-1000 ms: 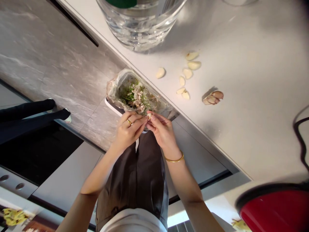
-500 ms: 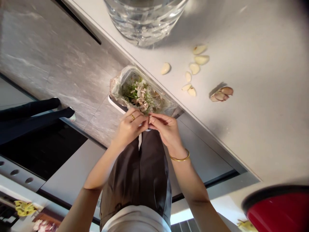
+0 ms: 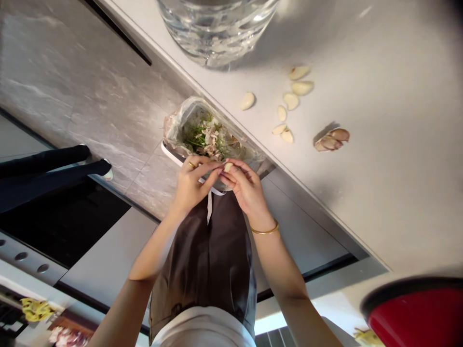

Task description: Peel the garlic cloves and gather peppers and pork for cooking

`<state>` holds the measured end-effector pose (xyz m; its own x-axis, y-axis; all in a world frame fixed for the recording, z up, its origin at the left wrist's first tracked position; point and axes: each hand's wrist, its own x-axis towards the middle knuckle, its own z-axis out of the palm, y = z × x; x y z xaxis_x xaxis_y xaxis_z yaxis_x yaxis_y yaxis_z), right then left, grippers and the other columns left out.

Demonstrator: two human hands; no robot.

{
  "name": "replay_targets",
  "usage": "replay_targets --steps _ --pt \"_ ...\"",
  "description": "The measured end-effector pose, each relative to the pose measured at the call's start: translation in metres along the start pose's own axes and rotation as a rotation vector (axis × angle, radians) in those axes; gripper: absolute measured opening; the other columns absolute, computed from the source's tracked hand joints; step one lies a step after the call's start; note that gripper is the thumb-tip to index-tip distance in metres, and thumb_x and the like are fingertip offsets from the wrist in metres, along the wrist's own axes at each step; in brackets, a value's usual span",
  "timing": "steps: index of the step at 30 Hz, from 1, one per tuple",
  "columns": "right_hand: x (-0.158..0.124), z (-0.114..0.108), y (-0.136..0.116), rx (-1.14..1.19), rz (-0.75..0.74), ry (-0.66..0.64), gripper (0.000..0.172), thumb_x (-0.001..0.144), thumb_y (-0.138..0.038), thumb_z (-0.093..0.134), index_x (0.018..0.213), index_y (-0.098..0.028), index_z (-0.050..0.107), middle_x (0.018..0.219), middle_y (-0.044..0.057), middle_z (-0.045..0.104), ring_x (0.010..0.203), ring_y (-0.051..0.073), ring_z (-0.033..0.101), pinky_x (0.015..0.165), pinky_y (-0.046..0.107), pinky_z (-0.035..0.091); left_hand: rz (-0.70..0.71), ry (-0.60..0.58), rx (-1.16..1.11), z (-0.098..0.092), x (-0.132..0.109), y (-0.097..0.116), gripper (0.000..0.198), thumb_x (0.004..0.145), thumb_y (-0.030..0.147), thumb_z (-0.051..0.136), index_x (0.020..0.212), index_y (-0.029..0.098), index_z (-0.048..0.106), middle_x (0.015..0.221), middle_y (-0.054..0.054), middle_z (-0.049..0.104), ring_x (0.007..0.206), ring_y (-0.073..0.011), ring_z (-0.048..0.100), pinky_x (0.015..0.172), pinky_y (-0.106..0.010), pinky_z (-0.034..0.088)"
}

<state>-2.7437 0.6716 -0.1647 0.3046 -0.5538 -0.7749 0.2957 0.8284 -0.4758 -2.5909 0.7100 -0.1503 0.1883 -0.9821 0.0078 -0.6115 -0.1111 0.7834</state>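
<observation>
Both hands met just above a small bin, and between them they held one garlic clove [image 3: 227,167]. The left hand [image 3: 191,185], with a ring [image 3: 191,165] on one finger, had its fingers [image 3: 211,177] curled in and closed, the tips pinching the clove from the left. The right hand [image 3: 246,190], with a thin gold bracelet [image 3: 265,230] at the wrist, had its fingers [image 3: 240,168] bent and closed against the clove from the right. The clove looked small, pale and cream-coloured, showing only as a tip between the fingertips. It sat over the near edge of the bin [image 3: 169,152], which was lined with clear plastic and held papery peels and green scraps [image 3: 208,137]. On the pale surface [image 3: 379,168] to the right lay six peeled cloves [image 3: 291,101] in a loose group, with an unpeeled piece of garlic [image 3: 331,140] near them. A glass bowl [image 3: 217,29] stood on the surface further back.
</observation>
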Motion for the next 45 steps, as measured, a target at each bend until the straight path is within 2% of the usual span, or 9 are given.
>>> replay_targets --steps 6,11,14,18,23,26,30,35,45 --pt "0.0 0.002 0.005 -0.067 -0.042 0.027 0.03 0.07 -0.043 0.082 0.095 -0.027 0.075 0.096 -0.001 0.075 0.09 0.015 0.071 0.088 0.031 0.06 0.109 0.004 0.055 0.009 -0.008 0.003 0.011 0.091 0.02 0.063 0.1 0.019 0.07 0.09 -0.005 0.067 0.089 -0.0174 0.061 0.079 -0.033 0.052" --pt "-0.004 0.003 0.004 -0.172 -0.083 0.034 0.03 0.073 -0.043 0.08 0.098 -0.027 0.076 0.091 -0.002 0.075 0.085 0.013 0.071 0.084 0.03 0.061 0.162 0.008 0.103 0.01 -0.008 0.004 0.004 0.089 0.016 0.062 0.087 0.019 0.065 0.08 -0.003 0.064 0.081 -0.0165 0.057 0.075 -0.031 0.051" --pt "-0.007 -0.001 -0.001 -0.194 -0.043 -0.037 0.03 0.074 -0.04 0.08 0.1 -0.026 0.075 0.09 -0.001 0.076 0.084 0.014 0.072 0.086 0.032 0.061 0.117 0.036 0.126 0.003 0.0 0.0 0.006 0.088 0.017 0.062 0.082 0.019 0.063 0.078 -0.002 0.063 0.079 -0.0161 0.057 0.073 -0.029 0.051" --pt "-0.007 -0.009 -0.01 -0.223 0.034 -0.15 0.035 0.078 -0.04 0.077 0.11 -0.026 0.071 0.091 0.003 0.078 0.087 0.018 0.075 0.085 0.035 0.061 0.019 0.131 0.217 -0.006 0.016 -0.017 0.009 0.088 0.016 0.059 0.082 0.019 0.064 0.08 -0.003 0.066 0.082 -0.0172 0.06 0.078 -0.031 0.05" --pt "-0.001 -0.013 -0.009 -0.142 0.024 -0.068 0.03 0.073 -0.04 0.081 0.097 -0.026 0.068 0.09 0.0 0.078 0.086 0.016 0.074 0.08 0.031 0.06 -0.04 -0.007 0.242 0.002 0.022 -0.032 0.017 0.089 0.029 0.064 0.076 0.019 0.065 0.076 -0.003 0.064 0.081 -0.0182 0.061 0.078 -0.032 0.05" --pt "0.004 -0.009 -0.004 -0.065 0.02 -0.015 0.033 0.069 -0.038 0.084 0.095 -0.028 0.066 0.089 -0.002 0.078 0.083 0.014 0.073 0.079 0.028 0.058 -0.053 -0.038 0.138 0.013 0.016 -0.027 0.012 0.092 0.024 0.058 0.089 0.018 0.068 0.087 -0.004 0.068 0.088 -0.0178 0.063 0.081 -0.031 0.052" --pt "0.008 -0.004 0.001 0.0 0.045 0.005 0.027 0.072 -0.039 0.081 0.093 -0.028 0.067 0.098 -0.002 0.077 0.096 0.014 0.071 0.086 0.026 0.056 -0.029 -0.008 0.03 0.02 0.004 -0.014 0.022 0.094 0.018 0.051 0.106 0.018 0.069 0.099 -0.007 0.07 0.094 -0.0171 0.064 0.087 -0.032 0.052" --pt "0.01 -0.002 0.005 0.046 0.062 0.003 0.023 0.075 -0.04 0.078 0.095 -0.031 0.071 0.099 -0.005 0.073 0.095 0.012 0.068 0.088 0.027 0.055 0.027 0.001 0.07 0.021 -0.006 -0.009 0.017 0.091 0.03 0.063 0.103 0.021 0.073 0.091 -0.005 0.069 0.09 -0.0187 0.06 0.082 -0.035 0.051" --pt "0.005 0.003 0.009 -0.018 -0.062 0.086 0.027 0.068 -0.036 0.084 0.092 -0.028 0.075 0.091 -0.003 0.072 0.085 0.012 0.066 0.085 0.028 0.057 0.053 -0.054 -0.035 0.012 -0.005 -0.004 0.016 0.092 0.025 0.06 0.101 0.021 0.073 0.089 -0.005 0.07 0.09 -0.018 0.061 0.08 -0.035 0.053"
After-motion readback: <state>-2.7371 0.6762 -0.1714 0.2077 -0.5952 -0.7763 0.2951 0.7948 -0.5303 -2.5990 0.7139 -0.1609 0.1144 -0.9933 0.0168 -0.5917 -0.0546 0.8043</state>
